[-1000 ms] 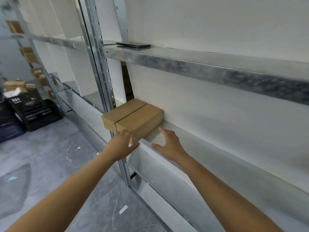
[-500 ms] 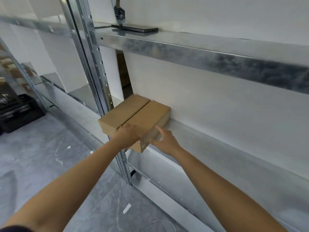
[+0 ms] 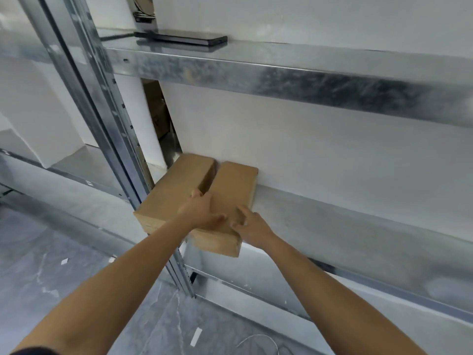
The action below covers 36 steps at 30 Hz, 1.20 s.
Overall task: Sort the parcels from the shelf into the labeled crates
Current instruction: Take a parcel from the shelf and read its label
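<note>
Cardboard, oblong, first of two: right brown cardboard parcel (image 3: 231,190), lying on the galvanised steel lower shelf (image 3: 332,226). Its rear end touches the white back panel (image 3: 307,144). Its front end juts past the shelf's front lip and hangs in the air.

Second: left brown cardboard parcel (image 3: 174,193), just beside the first, with a narrow gap between their long sides. Its left front corner sits close to the perforated steel upright post (image 3: 110,129).

Bare hand, left grip (image 3: 201,210): thumb dipped into the gap, fingers laid across the right parcel's top, holding its left edge.

Bare hand, right grip (image 3: 252,225): wide, with fingers spread and fairly straight. It rests on the same parcel's top near the right front edge and clasps nothing.

Room for moving: the lower shelf runs on to the right of the parcels. The galvanised steel upper shelf (image 3: 281,75) lies well above the parcel tops. Grey marbled floor (image 3: 38,265) lies below the overhanging end and out to the left of the post.

Sundries: flat black slab-shaped device (image 3: 184,39) on the upper shelf, white cable loop (image 3: 258,338) and white tape scrap (image 3: 196,336) on the floor.
</note>
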Motion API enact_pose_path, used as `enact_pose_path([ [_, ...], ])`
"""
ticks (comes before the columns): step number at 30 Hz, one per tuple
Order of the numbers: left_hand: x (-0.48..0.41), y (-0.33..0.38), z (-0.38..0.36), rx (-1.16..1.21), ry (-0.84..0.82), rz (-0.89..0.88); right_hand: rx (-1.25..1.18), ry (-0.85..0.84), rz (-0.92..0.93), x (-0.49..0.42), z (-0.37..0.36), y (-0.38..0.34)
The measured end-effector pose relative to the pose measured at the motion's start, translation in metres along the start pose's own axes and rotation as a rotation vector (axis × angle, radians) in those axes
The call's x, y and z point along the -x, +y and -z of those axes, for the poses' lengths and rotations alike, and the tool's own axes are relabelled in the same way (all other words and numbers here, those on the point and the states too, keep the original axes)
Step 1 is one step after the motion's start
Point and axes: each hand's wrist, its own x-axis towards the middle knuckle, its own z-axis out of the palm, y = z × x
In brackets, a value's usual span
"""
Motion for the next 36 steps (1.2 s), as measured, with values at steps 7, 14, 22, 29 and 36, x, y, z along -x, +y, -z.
enact_pose_path([
  [7,0.006,0.008,-0.015,0.395,-0.031,-0.007,-0.185,0.118,-0.036,0.001,0.006,0.007],
  [14,0.028,0.032,-0.028,0.528,-0.049,-0.102,-0.466,0.271,-0.107,0.032,0.027,0.030],
  [22,0.064,0.086,-0.040,0.747,-0.048,-0.248,-0.739,0.460,-0.146,0.095,0.044,0.059],
  [29,0.095,0.142,-0.038,0.948,-0.140,-0.458,-0.962,0.633,-0.151,0.165,0.073,0.085],
  [36,0.129,0.197,-0.040,1.062,-0.321,-0.505,-1.056,0.825,-0.171,0.235,0.090,0.122],
])
